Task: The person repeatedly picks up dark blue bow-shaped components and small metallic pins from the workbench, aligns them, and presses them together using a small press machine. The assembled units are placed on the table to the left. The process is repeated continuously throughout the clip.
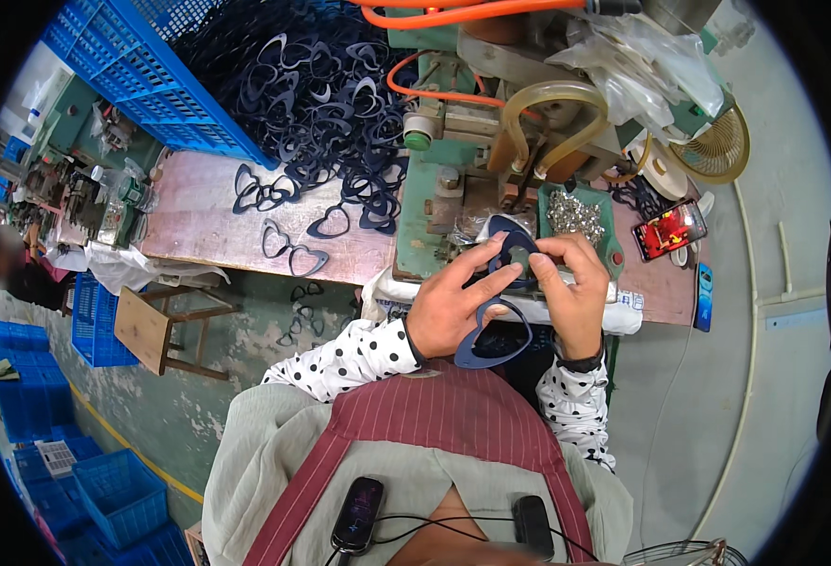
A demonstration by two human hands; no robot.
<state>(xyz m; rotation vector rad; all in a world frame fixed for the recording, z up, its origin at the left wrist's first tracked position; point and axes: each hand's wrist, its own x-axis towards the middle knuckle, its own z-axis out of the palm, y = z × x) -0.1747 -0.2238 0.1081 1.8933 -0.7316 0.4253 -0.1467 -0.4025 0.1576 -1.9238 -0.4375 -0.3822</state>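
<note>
Both of my hands are at the front of a green bench machine [439,179]. Between them is a dark blue heart-shaped glasses frame [480,361], with one rim hanging below my fingers and the other up near the machine's tooling. My left hand [448,300] grips it from the left, fingers reaching across its upper rim. From the right, my right hand [578,291] pinches the same frame with thumb and fingers. Just beyond my right hand, a green tray [608,209] holds small shiny metal parts [573,215]. My fingers partly hide the upper rim.
Many dark frames [316,90] are heaped beside a blue crate [166,80]; several lie loose on the table [194,222]. A phone [670,229] and a fan [717,146] are at the right. Left are a wooden stool [144,330], stacked blue crates [118,495] and another person [19,274].
</note>
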